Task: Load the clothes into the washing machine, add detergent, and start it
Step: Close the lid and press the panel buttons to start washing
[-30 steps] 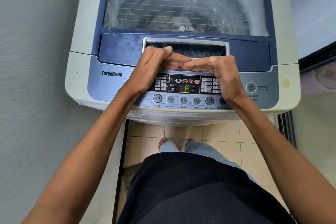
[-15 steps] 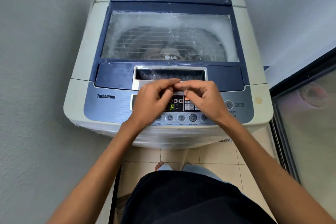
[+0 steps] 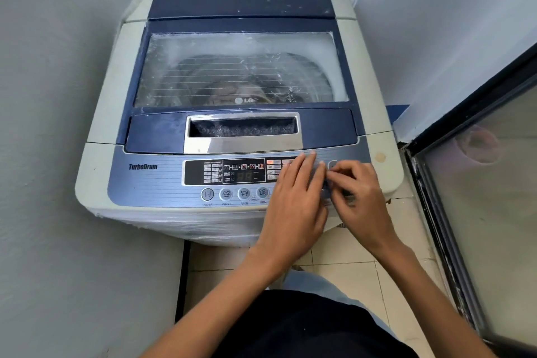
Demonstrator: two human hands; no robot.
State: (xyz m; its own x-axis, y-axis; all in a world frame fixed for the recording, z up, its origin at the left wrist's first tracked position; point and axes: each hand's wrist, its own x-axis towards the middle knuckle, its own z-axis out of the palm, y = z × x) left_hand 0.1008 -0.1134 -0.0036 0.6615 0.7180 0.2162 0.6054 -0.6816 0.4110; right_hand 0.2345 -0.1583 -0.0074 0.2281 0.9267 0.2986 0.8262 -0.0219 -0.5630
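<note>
The cream top-loading washing machine (image 3: 98,139) stands with its blue lid with the cloudy glass window (image 3: 241,67) shut, and the dark clothes (image 3: 229,91) show dimly through it, inside the drum. Both hands crowd the right end of the blue-grey control panel (image 3: 162,180).

The left hand (image 3: 293,206) lies flat with its fingers straight and together over the small programme keys. The right hand (image 3: 363,197) has its fingers curled, tips down by the round grey power button (image 3: 332,164), and nothing shows in its grip.

The main risk is a wrong key. The start button is hidden under the hands, close to power, so a slightly misplaced press would likely switch the machine off. The flat left fingers could also lean on a programme key and change the cycle. The black display (image 3: 244,174) is too dim to read. No detergent is in view, so that step cannot be judged.
</note>
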